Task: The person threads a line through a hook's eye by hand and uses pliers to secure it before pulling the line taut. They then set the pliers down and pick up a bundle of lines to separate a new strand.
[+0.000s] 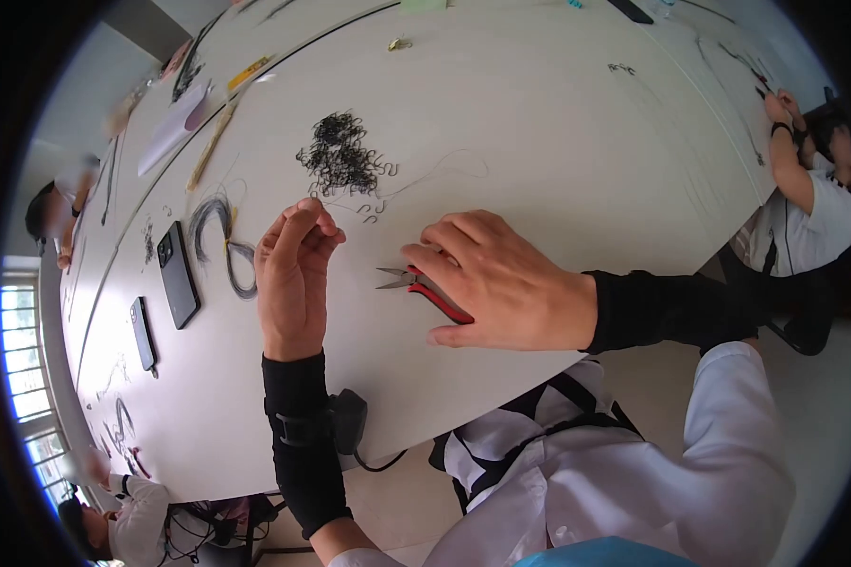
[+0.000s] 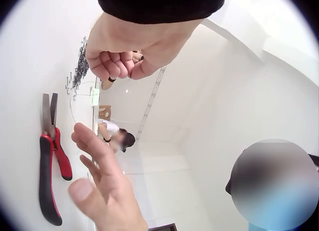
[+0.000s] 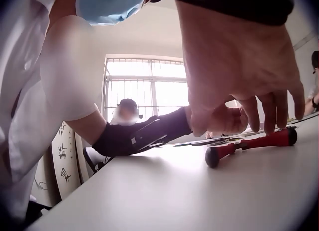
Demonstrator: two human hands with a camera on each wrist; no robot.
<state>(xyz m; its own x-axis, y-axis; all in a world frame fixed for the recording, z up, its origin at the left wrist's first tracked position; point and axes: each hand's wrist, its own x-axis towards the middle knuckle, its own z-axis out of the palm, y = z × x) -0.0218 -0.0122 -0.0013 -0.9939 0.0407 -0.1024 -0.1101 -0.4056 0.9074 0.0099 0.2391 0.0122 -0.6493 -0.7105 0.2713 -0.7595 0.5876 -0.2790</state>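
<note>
My left hand [image 1: 293, 279] is raised over the table, its thumb and fingertips drawn together. A thin wire [image 1: 435, 173] loops across the tabletop and leads back to those fingertips; the pinched part is hidden. Over the red-and-black pliers [image 1: 442, 304] hovers my right hand [image 1: 511, 283], palm down with its fingers loosely spread. In the right wrist view the fingertips hang just above the pliers' handles [image 3: 269, 140]. The pliers lie on the table, their metal tips pointing left in the head view. Beyond the left hand sits a pile of small black bent wire hooks [image 1: 340, 156].
Left of the left hand lie a coil of wire [image 1: 213, 222] and two phones, a larger one [image 1: 179, 274] and a smaller one [image 1: 143, 333]. Farther off are a yellow utility knife [image 1: 249, 72] and a small gold-coloured item [image 1: 399, 43]. Other people sit around the table.
</note>
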